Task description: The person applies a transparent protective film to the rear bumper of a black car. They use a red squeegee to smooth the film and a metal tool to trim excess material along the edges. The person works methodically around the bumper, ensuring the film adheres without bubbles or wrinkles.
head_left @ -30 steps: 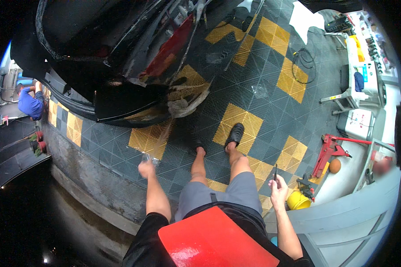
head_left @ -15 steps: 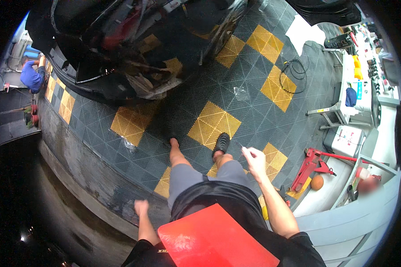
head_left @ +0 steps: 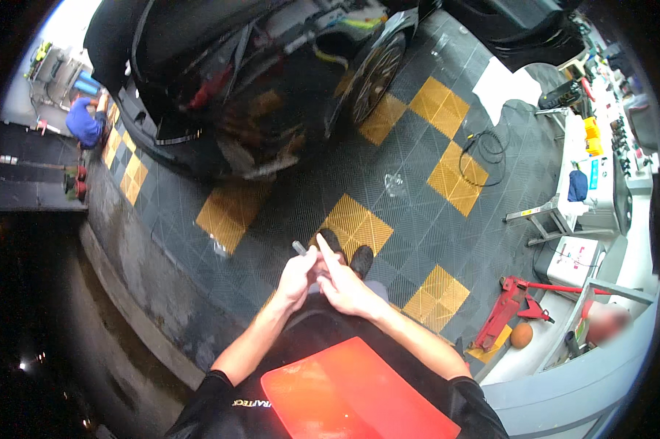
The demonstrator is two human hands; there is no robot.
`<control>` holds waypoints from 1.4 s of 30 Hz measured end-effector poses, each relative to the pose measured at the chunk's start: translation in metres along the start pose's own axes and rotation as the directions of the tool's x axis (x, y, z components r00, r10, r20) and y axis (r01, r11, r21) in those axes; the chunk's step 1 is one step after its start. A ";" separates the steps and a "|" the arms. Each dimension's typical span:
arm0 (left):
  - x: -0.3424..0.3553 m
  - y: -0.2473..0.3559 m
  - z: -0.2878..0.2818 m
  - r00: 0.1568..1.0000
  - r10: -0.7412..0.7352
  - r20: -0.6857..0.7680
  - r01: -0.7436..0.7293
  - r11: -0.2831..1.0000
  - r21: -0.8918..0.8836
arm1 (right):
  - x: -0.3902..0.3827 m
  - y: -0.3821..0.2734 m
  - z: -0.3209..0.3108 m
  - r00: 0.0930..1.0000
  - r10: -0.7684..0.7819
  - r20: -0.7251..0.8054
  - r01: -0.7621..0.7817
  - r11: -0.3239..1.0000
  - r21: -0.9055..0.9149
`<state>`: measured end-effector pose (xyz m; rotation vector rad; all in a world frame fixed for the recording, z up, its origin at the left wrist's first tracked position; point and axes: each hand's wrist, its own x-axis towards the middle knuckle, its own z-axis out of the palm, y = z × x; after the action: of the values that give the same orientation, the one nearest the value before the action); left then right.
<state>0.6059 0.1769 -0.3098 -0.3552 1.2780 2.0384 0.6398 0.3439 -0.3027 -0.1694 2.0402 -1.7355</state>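
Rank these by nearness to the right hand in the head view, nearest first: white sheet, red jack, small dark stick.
1. Small dark stick: in the left hand, beside the right hand.
2. Red jack: floor, right side.
3. White sheet: floor ahead, upper right.

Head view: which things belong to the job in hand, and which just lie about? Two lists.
Apparently in use:
left hand, holding a grey stick
right hand, close beside

Apparently lying about:
white sheet
plastic scrap
red jack
ball
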 end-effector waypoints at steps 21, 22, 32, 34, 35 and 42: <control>0.019 0.041 -0.070 0.841 0.035 -0.540 -0.307 0.852 -0.423 | 0.187 -0.234 -0.160 0.436 -0.891 0.128 0.884 0.397 -0.248; 0.011 0.039 -0.071 0.819 0.042 -0.572 -0.329 0.851 -0.409 | 0.224 -0.224 -0.173 0.575 -0.814 0.078 0.793 0.532 -0.295; 0.025 0.064 -0.036 0.689 0.183 -0.702 -0.580 0.719 -0.382 | 0.483 -0.299 -0.242 0.723 -0.563 0.401 0.659 0.386 -0.646; 0.031 0.062 -0.028 0.669 0.161 -0.726 -0.592 0.706 -0.388 | 0.489 -0.310 -0.232 0.643 -0.562 0.520 0.745 0.301 -0.595; 0.035 0.059 -0.023 0.658 0.187 -0.729 -0.623 0.679 -0.389 | 0.490 -0.313 -0.228 0.613 -0.547 0.571 0.773 0.263 -0.577; 0.062 0.058 -0.013 0.604 0.145 -0.783 -0.633 0.685 -0.362 | 0.498 -0.330 -0.206 0.476 -0.391 0.788 0.857 0.004 -0.516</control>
<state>0.5200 0.1756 -0.3116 -1.3991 1.1008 2.8836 0.0476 0.2769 -0.0930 -2.0310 2.3904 -0.3845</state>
